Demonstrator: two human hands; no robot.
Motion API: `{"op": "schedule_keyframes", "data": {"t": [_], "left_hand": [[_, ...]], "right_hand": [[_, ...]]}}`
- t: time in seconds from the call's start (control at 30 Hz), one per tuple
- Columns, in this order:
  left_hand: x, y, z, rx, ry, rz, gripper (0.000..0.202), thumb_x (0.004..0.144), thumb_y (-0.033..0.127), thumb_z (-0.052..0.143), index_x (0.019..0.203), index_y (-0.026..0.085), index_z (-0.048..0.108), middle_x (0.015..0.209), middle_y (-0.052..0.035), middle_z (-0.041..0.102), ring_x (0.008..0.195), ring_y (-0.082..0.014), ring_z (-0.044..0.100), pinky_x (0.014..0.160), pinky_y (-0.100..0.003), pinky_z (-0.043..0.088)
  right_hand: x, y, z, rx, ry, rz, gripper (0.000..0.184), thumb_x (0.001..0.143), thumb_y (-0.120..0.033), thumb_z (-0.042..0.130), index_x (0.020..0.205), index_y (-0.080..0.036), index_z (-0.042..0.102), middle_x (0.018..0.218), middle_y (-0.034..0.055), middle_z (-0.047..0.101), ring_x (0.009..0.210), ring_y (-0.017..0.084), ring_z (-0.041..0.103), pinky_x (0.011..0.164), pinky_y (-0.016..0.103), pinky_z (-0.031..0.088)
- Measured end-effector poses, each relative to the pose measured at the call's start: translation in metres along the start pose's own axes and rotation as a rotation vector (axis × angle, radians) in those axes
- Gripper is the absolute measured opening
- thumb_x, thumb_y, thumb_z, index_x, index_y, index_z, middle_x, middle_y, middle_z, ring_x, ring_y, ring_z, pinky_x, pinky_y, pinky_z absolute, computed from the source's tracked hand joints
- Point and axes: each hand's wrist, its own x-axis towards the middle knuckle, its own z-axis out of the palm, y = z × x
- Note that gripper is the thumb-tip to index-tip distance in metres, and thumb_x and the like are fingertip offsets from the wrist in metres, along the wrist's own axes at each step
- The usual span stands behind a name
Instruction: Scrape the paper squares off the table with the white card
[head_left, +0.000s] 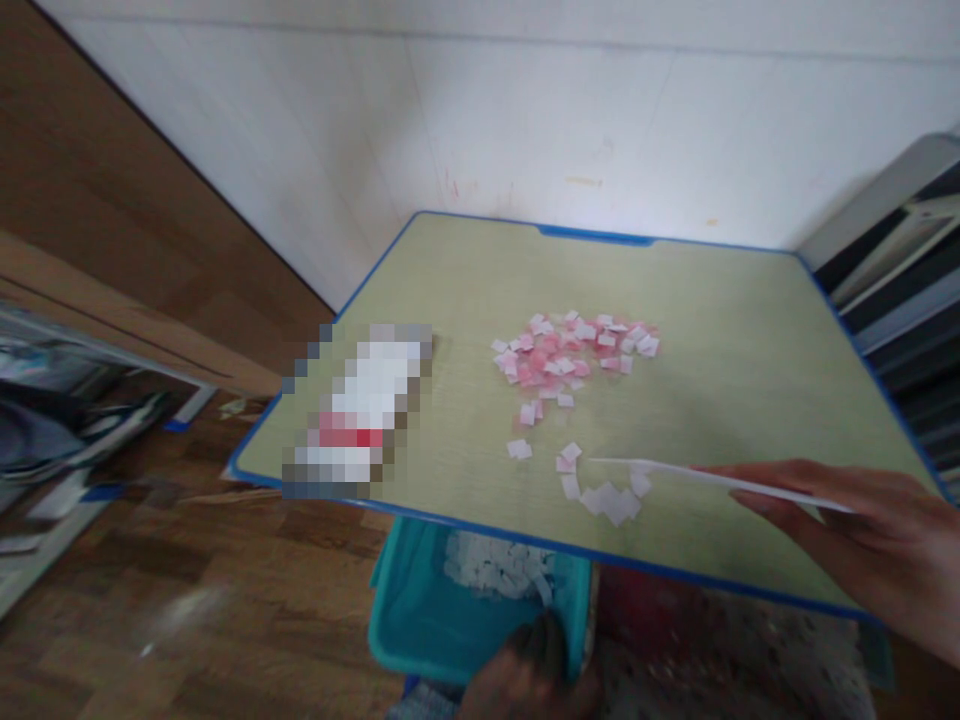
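A blue-rimmed worktop (480, 250) carries a heap of pink and white paper squares (574, 350) near its middle, with a few loose white ones by the near edge. Below that edge sits a teal bin (420, 620) holding white scraps; the left hand (525, 675) grips its near rim. At the near right corner, the right hand (870, 540) pinches a white card (697, 478), edge down beside the loose squares.

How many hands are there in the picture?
2. The right hand holds a white card over the table's near edge. The left hand grips the teal bin below the table.
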Motion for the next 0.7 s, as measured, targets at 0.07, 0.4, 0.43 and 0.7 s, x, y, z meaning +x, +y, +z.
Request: {"op": "schedule_keyframes", "data": {"t": [0.07,0.4,0.43,0.7], "left_hand": [[0.000,-0.001,-0.001,-0.057,0.003,-0.016,0.030,0.074,0.023,0.058,0.102,0.025,0.048,0.072,0.0001,0.056,0.058,-0.0192,0.051,0.046,-0.028,0.041],[0.000,-0.005,-0.004,-0.022,0.062,0.031,0.028,0.078,0.025,0.056,0.103,0.023,0.047,0.076,-0.0072,0.061,0.066,-0.0213,0.056,0.054,-0.027,0.046],[0.000,-0.005,-0.004,-0.007,0.064,0.046,0.026,0.079,0.026,0.054,0.104,0.022,0.047,0.078,-0.0092,0.062,0.068,-0.0218,0.056,0.056,-0.028,0.046],[-0.001,-0.005,-0.002,-0.007,-0.031,0.111,0.042,0.073,0.023,0.062,0.110,0.018,0.042,0.079,-0.0124,0.062,0.068,-0.0252,0.059,0.054,-0.032,0.049]], "right_hand": [[-0.008,0.005,-0.002,-0.056,0.083,0.035,0.017,0.076,-0.026,0.056,0.090,-0.030,0.064,0.078,-0.0041,0.071,0.062,0.012,0.066,0.053,0.015,0.050],[-0.042,-0.003,0.006,-0.152,0.129,0.294,0.011,0.074,-0.030,0.054,0.075,-0.025,0.064,0.063,-0.0034,0.070,0.049,0.016,0.065,0.040,0.016,0.050],[-0.042,-0.008,0.010,-0.133,0.142,0.297,0.013,0.075,-0.031,0.053,0.076,-0.025,0.064,0.064,-0.0033,0.070,0.049,0.015,0.065,0.040,0.016,0.050],[-0.034,-0.030,0.026,-0.053,0.143,0.273,0.015,0.078,-0.028,0.050,0.081,-0.023,0.064,0.067,-0.0028,0.070,0.054,0.014,0.066,0.047,0.017,0.051]]}}
